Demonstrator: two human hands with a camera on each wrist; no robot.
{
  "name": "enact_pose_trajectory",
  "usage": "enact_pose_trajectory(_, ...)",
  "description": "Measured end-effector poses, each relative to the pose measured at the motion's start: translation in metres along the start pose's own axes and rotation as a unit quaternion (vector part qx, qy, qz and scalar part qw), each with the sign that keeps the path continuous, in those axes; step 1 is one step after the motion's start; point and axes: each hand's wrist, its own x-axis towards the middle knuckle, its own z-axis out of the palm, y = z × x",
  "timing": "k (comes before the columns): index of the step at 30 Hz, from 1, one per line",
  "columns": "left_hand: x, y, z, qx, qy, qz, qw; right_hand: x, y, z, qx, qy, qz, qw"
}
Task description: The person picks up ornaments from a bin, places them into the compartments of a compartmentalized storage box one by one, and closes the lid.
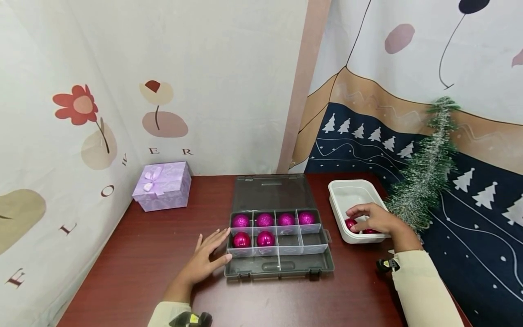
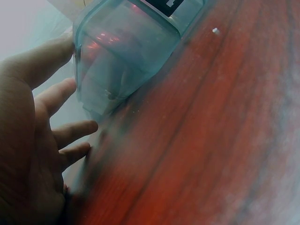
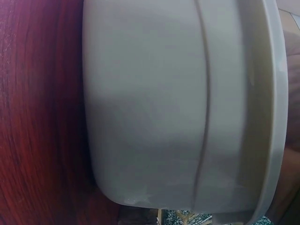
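Note:
A dark see-through compartment box (image 1: 279, 263) lies with its lid (image 1: 273, 193) folded back. Glittery magenta balls (image 1: 264, 220) sit one to a compartment along its back row. In the middle row, two shiny magenta balls (image 1: 241, 240) fill the two left compartments. My left hand (image 1: 203, 259) touches the box's left side, fingers spread; the left wrist view shows fingertips along the wall. My right hand (image 1: 373, 219) reaches into a white tub (image 1: 337, 213), thumb and fingers around a shiny red-pink ball (image 1: 350, 223). Another shiny ball (image 1: 369, 231) lies partly hidden under that hand.
A lilac gift box (image 1: 163, 186) with a bow stands at the back left. Behind the tub, a green tinsel tree (image 1: 429, 172) leans by the right-hand cloth. Printed cloth (image 1: 229, 91) hangs along the back of the brown table (image 1: 163, 236).

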Motion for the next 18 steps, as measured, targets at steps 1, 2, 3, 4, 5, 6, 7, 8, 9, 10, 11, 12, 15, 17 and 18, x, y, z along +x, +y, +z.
enact_pose_trajectory(1,0.0001,0.0000,-0.0002,0.000,0.000,0.000,1.0000,0.0008,0.0003,0.0002,0.000,0.001,0.005,1.0000)
enact_pose_trajectory(2,0.0002,-0.0001,-0.0004,0.001,0.000,-0.001,1.0000,0.0014,0.0008,0.0002,-0.002,0.000,0.006,1.0000)
enact_pose_trajectory(3,0.0001,-0.0002,-0.0006,0.002,0.000,-0.002,1.0000,0.0019,0.0011,0.0003,0.000,0.001,0.012,0.9999)
enact_pose_trajectory(4,-0.0001,-0.0004,-0.0004,0.002,-0.001,-0.002,1.0000,0.0023,0.0016,0.0006,-0.001,0.000,0.015,0.9999)
enact_pose_trajectory(5,-0.0003,-0.0005,-0.0003,0.002,-0.001,-0.002,1.0000,0.0025,0.0017,0.0010,0.004,0.000,0.020,0.9998)
enact_pose_trajectory(6,-0.0006,-0.0006,-0.0001,0.002,-0.001,-0.003,1.0000,0.0027,0.0020,0.0012,0.008,-0.002,0.020,0.9998)
enact_pose_trajectory(7,-0.0008,-0.0008,0.0000,0.002,-0.001,-0.003,1.0000,0.0028,0.0019,0.0016,0.012,-0.002,0.023,0.9997)
enact_pose_trajectory(8,-0.0011,-0.0008,0.0002,0.002,-0.001,-0.003,1.0000,0.0028,0.0021,0.0017,0.015,-0.003,0.023,0.9996)
enact_pose_trajectory(9,-0.0012,-0.0009,0.0003,0.001,-0.001,-0.003,1.0000,0.0026,0.0018,0.0019,0.019,-0.003,0.025,0.9995)
enact_pose_trajectory(10,-0.0012,-0.0009,0.0003,0.001,-0.001,-0.004,1.0000,0.0024,0.0018,0.0019,0.017,-0.002,0.023,0.9996)
enact_pose_trajectory(11,-0.0011,-0.0009,0.0004,0.001,-0.001,-0.003,1.0000,0.0020,0.0014,0.0019,0.019,0.000,0.023,0.9996)
enact_pose_trajectory(12,-0.0009,-0.0009,0.0003,0.001,-0.001,-0.003,1.0000,0.0014,0.0010,0.0017,0.018,0.003,0.021,0.9996)
enact_pose_trajectory(15,-0.0002,-0.0006,-0.0001,0.000,-0.001,-0.003,1.0000,-0.0004,-0.0003,0.0002,0.018,0.015,0.015,0.9996)
enact_pose_trajectory(17,0.0002,-0.0003,-0.0005,0.000,-0.001,-0.003,1.0000,-0.0018,-0.0010,-0.0011,0.021,0.022,0.011,0.9995)
enact_pose_trajectory(18,0.0002,-0.0001,-0.0006,-0.001,-0.001,-0.003,1.0000,-0.0026,-0.0011,-0.0019,0.019,0.026,0.008,0.9995)
